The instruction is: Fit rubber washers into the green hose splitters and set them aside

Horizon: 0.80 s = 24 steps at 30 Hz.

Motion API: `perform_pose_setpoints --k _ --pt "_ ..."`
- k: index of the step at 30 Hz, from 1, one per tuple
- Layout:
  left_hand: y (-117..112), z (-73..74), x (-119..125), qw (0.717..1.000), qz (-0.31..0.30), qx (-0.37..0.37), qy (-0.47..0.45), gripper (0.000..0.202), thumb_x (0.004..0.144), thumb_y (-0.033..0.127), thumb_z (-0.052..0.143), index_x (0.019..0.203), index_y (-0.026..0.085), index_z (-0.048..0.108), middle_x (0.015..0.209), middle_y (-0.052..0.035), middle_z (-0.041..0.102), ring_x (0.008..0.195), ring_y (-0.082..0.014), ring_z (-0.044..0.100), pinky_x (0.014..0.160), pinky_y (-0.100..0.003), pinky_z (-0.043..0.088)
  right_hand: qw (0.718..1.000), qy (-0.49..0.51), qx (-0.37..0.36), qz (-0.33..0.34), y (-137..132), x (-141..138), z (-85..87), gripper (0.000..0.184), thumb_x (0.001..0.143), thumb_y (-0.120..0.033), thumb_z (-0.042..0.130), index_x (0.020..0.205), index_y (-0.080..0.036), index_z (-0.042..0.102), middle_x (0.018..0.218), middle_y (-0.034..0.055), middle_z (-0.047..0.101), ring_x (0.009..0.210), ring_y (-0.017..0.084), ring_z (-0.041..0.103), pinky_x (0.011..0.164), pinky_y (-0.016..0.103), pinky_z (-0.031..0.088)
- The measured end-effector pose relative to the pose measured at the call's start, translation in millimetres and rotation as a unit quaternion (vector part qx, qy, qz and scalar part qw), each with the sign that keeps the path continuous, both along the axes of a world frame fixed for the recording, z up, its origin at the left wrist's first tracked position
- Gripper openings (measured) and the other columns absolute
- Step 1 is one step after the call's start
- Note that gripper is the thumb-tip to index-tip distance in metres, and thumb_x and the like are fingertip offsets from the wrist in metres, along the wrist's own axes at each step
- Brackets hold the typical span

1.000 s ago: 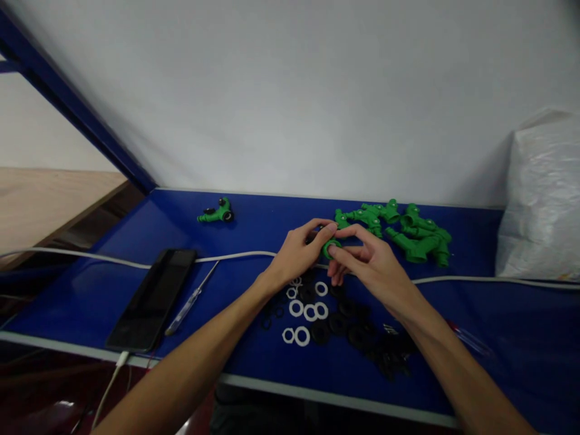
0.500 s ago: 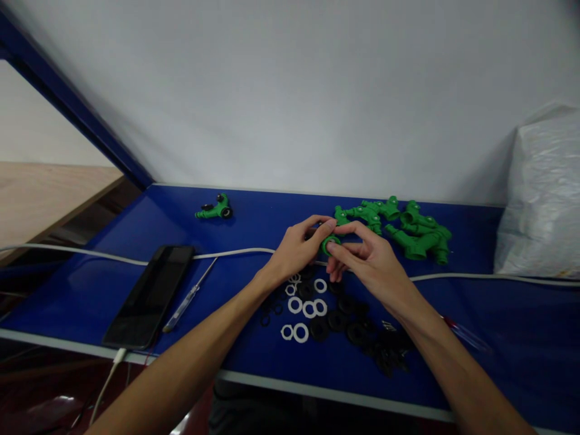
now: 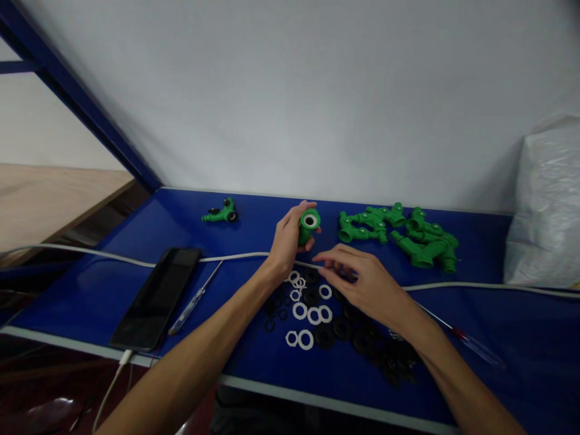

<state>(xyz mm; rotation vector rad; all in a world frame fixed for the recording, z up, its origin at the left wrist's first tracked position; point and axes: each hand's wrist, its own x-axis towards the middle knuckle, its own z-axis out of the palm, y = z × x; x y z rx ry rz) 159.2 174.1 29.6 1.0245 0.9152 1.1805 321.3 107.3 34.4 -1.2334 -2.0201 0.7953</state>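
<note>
My left hand (image 3: pixel 286 238) is wrapped round a green plastic hose fitting (image 3: pixel 308 234), whose round mouth faces me with a white ring (image 3: pixel 310 220) seated in it. The rest of the fitting is hidden by the fingers. To its right, my right hand (image 3: pixel 356 272) hovers over the small parts, thumb and forefinger a little apart and nothing seen between them. Below the hands lie several white washers (image 3: pixel 306 339) and several black rings (image 3: pixel 343 328). Smaller black O-rings (image 3: pixel 270 325) sit left of the washers.
Several green Y-shaped fittings (image 3: pixel 422 251) are heaped at the back right. A green fitting with black parts (image 3: pixel 220 212) lies back left. A phone (image 3: pixel 156 299), a screwdriver (image 3: pixel 189 312) and a red-collared screwdriver (image 3: pixel 475 347) flank my arms. A white cable (image 3: pixel 244 255) crosses the blue table.
My hands have come apart. The left has lifted the fitting and turned its mouth toward me, showing the white ring; the right has let go and moved down toward the small parts.
</note>
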Motion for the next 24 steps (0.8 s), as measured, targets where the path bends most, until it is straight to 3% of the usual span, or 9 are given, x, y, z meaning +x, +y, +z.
perform_pose_setpoints --k 5,9,15,24 --pt "-2 1.1 2 1.0 -0.009 -0.011 0.002 0.053 0.093 0.06 0.054 0.124 0.019 0.065 0.072 0.0006 0.061 0.043 -0.005 0.045 0.043 -0.018 0.029 0.994 -0.086 0.031 0.058 -4 -4 -17.3 0.035 0.096 -0.022 0.059 0.129 -0.028 0.069 0.114 0.0083 0.062 0.105 0.024 0.064 0.095 0.042 0.053" --pt "-3 2.5 2 1.0 -0.017 -0.012 0.004 0.057 0.091 0.063 0.053 0.124 0.019 0.065 0.073 0.0004 0.061 0.043 -0.0053 0.044 0.043 -0.019 0.029 0.994 -0.09 -0.007 0.067 -4 -3 -14.7 0.027 0.097 -0.02 0.06 0.121 -0.027 0.069 0.12 0.0081 0.06 0.11 0.024 0.063 0.1 0.042 0.051" --pt "-4 4.7 0 0.999 -0.031 -0.02 0.029 0.057 0.089 0.065 0.055 0.126 0.021 0.064 0.074 0.0005 0.063 0.045 -0.0062 0.045 0.045 -0.019 0.031 0.998 -0.005 -0.055 0.03 -1 1 2.7 0.015 0.091 -0.027 0.07 0.104 -0.026 0.066 0.108 0.0036 0.068 0.09 0.021 0.067 0.082 0.036 0.056" --pt "-8 8.6 4 0.996 -0.029 -0.061 0.059 0.054 0.085 0.06 0.066 0.125 0.024 0.065 0.073 0.0028 0.054 0.055 -0.0088 0.048 0.048 -0.019 0.037 0.976 0.191 -0.04 -0.101 7 11 6.1 0.029 0.082 -0.033 0.076 0.108 -0.024 0.067 0.104 0.0053 0.074 0.09 0.022 0.072 0.085 0.038 0.062"
